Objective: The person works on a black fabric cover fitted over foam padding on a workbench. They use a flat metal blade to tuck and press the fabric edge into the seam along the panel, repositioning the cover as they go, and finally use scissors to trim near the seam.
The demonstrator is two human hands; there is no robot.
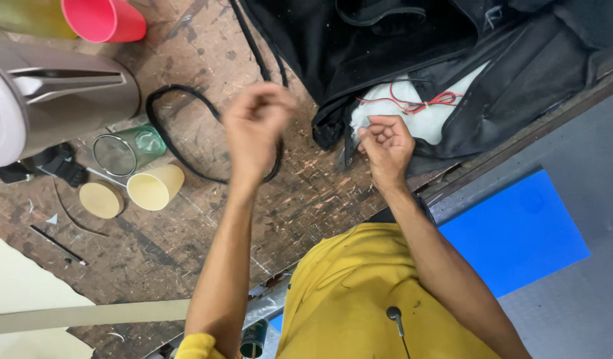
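Note:
A black fabric bag (399, 46) lies across the far side of the scarred wooden table (187, 233). A white padded piece (426, 123) with thin red wires (429, 102) shows through its opening. My right hand (386, 143) pinches the edge of the white piece where it meets the black fabric. My left hand (256, 123) is raised above the table to the left of the bag. It is blurred, and its fingers are closed in a loose fist with nothing visible in them. Under it a black cord loop (180, 143) lies on the wood.
At the left stand a grey jug (60, 90), a pink cup (103, 18), a green glass jar (130, 149), a cream cup on its side (157, 186) and a round lid (100, 199). A black pen (57, 244) lies nearby. A blue mat (519, 233) covers the grey floor at right.

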